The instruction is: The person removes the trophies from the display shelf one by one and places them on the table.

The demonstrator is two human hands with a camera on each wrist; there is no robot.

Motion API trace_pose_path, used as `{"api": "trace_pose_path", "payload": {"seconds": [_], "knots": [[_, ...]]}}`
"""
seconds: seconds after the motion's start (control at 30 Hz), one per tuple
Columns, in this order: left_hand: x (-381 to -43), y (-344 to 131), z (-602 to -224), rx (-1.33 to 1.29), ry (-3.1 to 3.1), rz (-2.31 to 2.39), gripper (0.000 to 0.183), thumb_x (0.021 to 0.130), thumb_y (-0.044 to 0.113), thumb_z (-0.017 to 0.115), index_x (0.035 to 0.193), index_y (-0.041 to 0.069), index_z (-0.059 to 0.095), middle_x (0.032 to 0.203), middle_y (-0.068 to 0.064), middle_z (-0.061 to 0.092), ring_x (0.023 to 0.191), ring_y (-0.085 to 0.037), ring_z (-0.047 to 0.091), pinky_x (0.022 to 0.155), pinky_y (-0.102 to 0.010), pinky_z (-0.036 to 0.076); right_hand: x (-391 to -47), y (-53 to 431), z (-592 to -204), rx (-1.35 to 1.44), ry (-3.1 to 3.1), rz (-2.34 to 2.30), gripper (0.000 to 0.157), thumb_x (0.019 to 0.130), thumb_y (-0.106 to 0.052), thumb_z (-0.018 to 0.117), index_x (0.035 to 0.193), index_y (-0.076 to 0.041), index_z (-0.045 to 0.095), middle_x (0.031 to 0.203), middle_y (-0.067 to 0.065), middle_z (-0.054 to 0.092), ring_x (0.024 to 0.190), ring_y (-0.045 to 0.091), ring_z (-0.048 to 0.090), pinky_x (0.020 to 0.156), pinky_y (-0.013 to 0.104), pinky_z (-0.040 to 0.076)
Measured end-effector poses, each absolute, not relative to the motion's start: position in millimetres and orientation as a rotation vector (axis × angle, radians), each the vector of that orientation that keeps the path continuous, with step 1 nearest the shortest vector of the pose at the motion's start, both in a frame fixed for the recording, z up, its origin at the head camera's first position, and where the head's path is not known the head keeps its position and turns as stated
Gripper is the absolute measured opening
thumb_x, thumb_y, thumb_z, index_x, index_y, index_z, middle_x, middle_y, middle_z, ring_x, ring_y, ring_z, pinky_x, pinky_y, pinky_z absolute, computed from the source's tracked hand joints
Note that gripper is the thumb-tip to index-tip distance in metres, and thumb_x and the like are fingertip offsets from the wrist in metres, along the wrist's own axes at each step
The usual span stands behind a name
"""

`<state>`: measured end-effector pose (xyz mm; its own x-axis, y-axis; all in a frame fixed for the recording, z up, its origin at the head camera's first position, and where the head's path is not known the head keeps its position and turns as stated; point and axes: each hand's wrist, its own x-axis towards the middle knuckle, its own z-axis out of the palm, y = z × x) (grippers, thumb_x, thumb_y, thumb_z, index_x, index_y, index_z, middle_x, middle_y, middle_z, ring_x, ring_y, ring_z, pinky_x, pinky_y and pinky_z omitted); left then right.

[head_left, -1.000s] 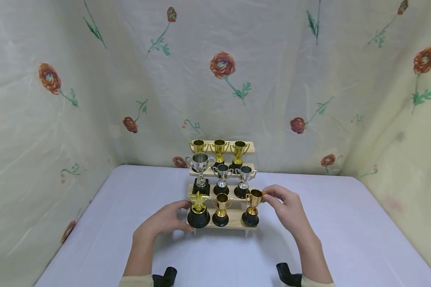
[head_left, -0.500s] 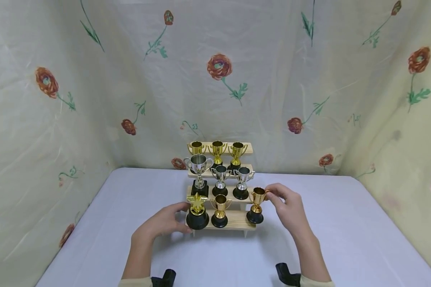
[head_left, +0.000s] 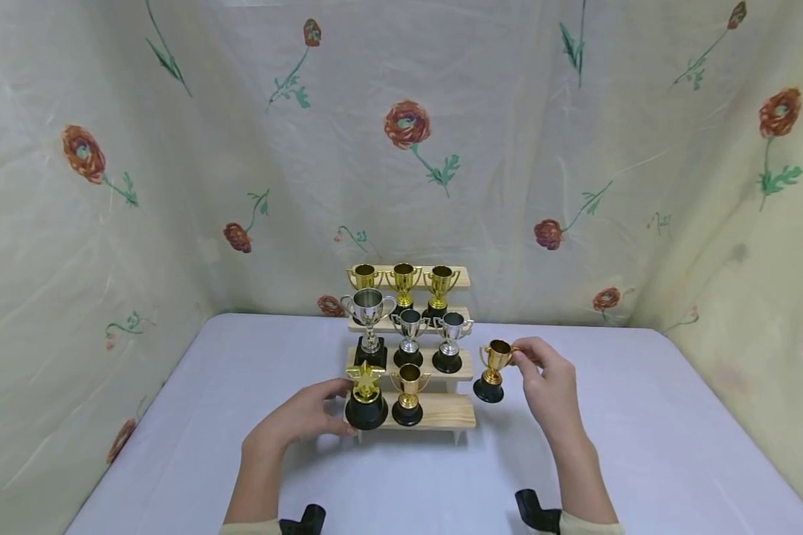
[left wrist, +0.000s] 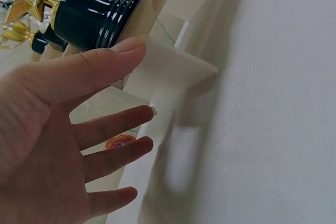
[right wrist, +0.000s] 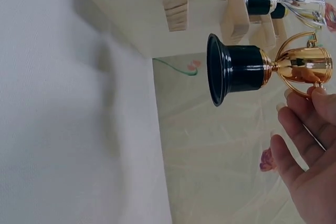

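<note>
The right hand (head_left: 552,386) pinches a gold cup (right wrist: 245,69) by one handle, off the shelves, at the three-o'clock side of the wooden stand (head_left: 450,410). The left hand (head_left: 304,414), at eight o'clock, has fingers straight and spread, its thumb beside the star trophy (head_left: 366,410). The other eight trophies stand in place; the held cup's setting-down seems left. A white table (head_left: 401,479) lies beneath; a flowered curtain (head_left: 495,215) hangs at twelve.
</note>
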<state>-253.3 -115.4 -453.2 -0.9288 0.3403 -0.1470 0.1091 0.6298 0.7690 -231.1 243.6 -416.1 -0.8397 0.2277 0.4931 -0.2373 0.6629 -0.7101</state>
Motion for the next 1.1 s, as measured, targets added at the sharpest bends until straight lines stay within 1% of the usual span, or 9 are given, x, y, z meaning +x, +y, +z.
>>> {"api": "trace_pose_path", "payload": {"seconds": [0.13, 0.23, 0.47, 0.57, 0.8, 0.97, 1.1], "knots": [[-253, -118, -453, 0.363, 2.578, 1.191, 0.075, 0.068, 0.024, 0.090, 0.136, 0.022, 0.059, 0.129, -0.001, 0.064, 0.134, -0.035, 0.049, 0.110, -0.059, 0.035, -235, 243, -417, -0.023, -2.308, 1.106, 0.010, 0.096, -0.003, 0.061, 0.101, -0.005, 0.070, 0.092, 0.011, 0.074, 0.089, 0.021, 0.066, 0.083, 0.034, 0.047], [-253, -120, -453, 0.362, 2.580, 1.188, 0.074, 0.068, 0.023, 0.090, 0.136, 0.022, 0.059, 0.129, -0.002, 0.064, 0.134, -0.035, 0.049, 0.109, -0.059, 0.036, -239, 243, -418, -0.026, -2.297, 1.124, 0.010, 0.095, -0.002, 0.061, 0.100, -0.003, 0.069, 0.092, 0.013, 0.074, 0.090, 0.025, 0.066, 0.084, 0.041, 0.048], [-253, -123, -451, 0.336, 2.596, 1.167, 0.075, 0.069, 0.025, 0.089, 0.137, 0.023, 0.058, 0.133, -0.003, 0.063, 0.134, -0.034, 0.050, 0.108, -0.059, 0.037, -250, 241, -422, -0.009, -2.300, 1.121, 0.009, 0.095, -0.002, 0.062, 0.099, -0.003, 0.070, 0.093, 0.014, 0.074, 0.090, 0.029, 0.067, 0.086, 0.046, 0.047], [-253, -124, -451, 0.338, 2.597, 1.177, 0.075, 0.069, 0.024, 0.088, 0.138, 0.023, 0.058, 0.135, -0.004, 0.062, 0.134, -0.034, 0.050, 0.108, -0.059, 0.038, -254, 242, -423, -0.015, -2.316, 1.111, 0.009, 0.095, -0.004, 0.062, 0.100, -0.004, 0.070, 0.094, 0.014, 0.075, 0.091, 0.029, 0.068, 0.084, 0.044, 0.047], [-251, -122, -455, 0.372, 2.583, 1.198, 0.075, 0.070, 0.024, 0.088, 0.138, 0.021, 0.058, 0.133, -0.005, 0.063, 0.133, -0.035, 0.051, 0.108, -0.059, 0.038, -257, 244, -433, -0.059, -2.377, 1.058, 0.011, 0.096, -0.007, 0.063, 0.102, -0.006, 0.072, 0.099, 0.012, 0.076, 0.093, 0.026, 0.069, 0.073, 0.028, 0.046], [-252, -120, -456, 0.369, 2.584, 1.191, 0.075, 0.070, 0.026, 0.088, 0.138, 0.023, 0.057, 0.132, -0.004, 0.064, 0.133, -0.035, 0.051, 0.108, -0.059, 0.038, -263, 245, -440, -0.069, -2.370, 1.058, 0.011, 0.095, -0.008, 0.064, 0.101, -0.006, 0.072, 0.097, 0.012, 0.076, 0.089, 0.024, 0.067, 0.067, 0.024, 0.045], [-253, -120, -455, 0.380, 2.587, 1.183, 0.075, 0.069, 0.025, 0.089, 0.137, 0.022, 0.058, 0.131, -0.005, 0.064, 0.132, -0.035, 0.052, 0.107, -0.059, 0.039, -267, 244, -446, -0.069, -2.380, 1.072, 0.011, 0.095, -0.008, 0.064, 0.101, -0.005, 0.072, 0.096, 0.012, 0.076, 0.088, 0.022, 0.067, 0.065, 0.022, 0.046]]}}
